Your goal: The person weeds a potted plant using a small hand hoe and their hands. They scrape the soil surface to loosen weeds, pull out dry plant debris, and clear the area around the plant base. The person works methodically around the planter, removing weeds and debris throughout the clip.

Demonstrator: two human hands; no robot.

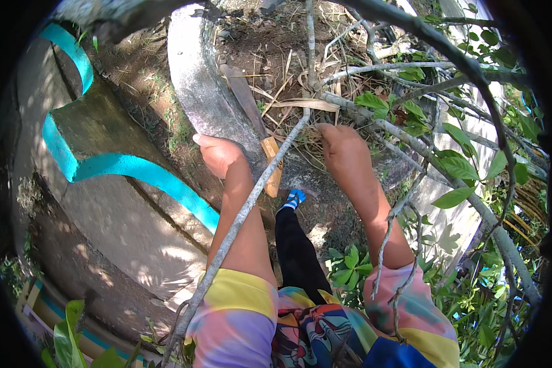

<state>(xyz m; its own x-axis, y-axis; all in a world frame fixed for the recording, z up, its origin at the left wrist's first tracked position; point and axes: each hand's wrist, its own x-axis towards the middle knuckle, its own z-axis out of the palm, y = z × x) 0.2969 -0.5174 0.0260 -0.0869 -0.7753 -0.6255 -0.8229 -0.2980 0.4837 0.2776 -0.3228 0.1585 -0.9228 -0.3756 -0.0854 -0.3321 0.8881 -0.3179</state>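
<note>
My left hand (218, 154) is at the pale edge of a curved concrete curb (188, 83), thumb pointing out; its other fingers are mostly hidden. My right hand (347, 154) is closed around a tuft of dry grass (309, 140) above the curb's inner side. Between my hands lies a machete, its dark blade (243, 94) along the curb and its wooden handle (271, 170) towards me. Part of the handle is behind a grey branch (246, 207) that crosses in front of my left forearm.
Bare branches (395, 129) with green leaves (460, 168) spread across the right side, close to my right arm. A turquoise-edged concrete border (119, 165) curves at left beside paving (115, 230). Dry leaves and twigs (280, 101) litter the soil inside the curb. My foot (294, 198) wears a striped sock.
</note>
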